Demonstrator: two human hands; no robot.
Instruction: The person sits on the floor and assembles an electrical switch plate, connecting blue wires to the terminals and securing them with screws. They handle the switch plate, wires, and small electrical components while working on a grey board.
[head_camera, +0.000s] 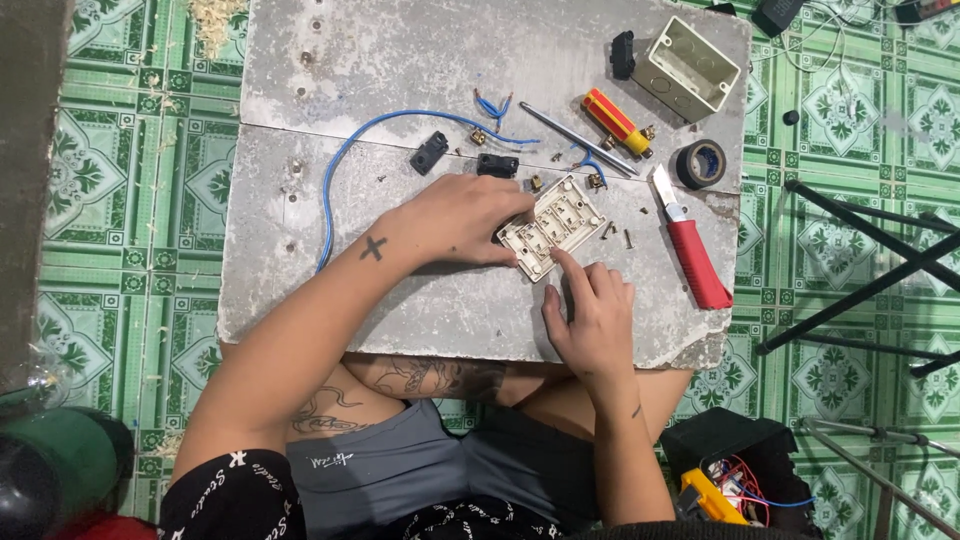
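The left hand (462, 220) is clamped on the far-left edge of a cream plastic switch plate (553, 225), a rectangular frame with square openings, lying tilted on the middle of the board. The right hand (592, 315) grips nothing: its forefinger presses the plate's near edge and the other fingers are loosely curled.

The board (330, 180) is a rough grey slab, scuffed white, resting across the person's knees over green patterned floor tiles (130, 170). Just beyond the plate lie small black switch modules (430, 152) and brass screws (628, 238). A thin blue wire (345, 165) curves from the far middle to the left. To the right lies a utility knife (690, 250) with a red handle. Farther off are a red and yellow screwdriver (615, 122), a roll of black tape (701, 163), and an open cream rectangular box (686, 68), apparently empty. At near right a black container (720, 440) holds a yellow tool and coloured wires.
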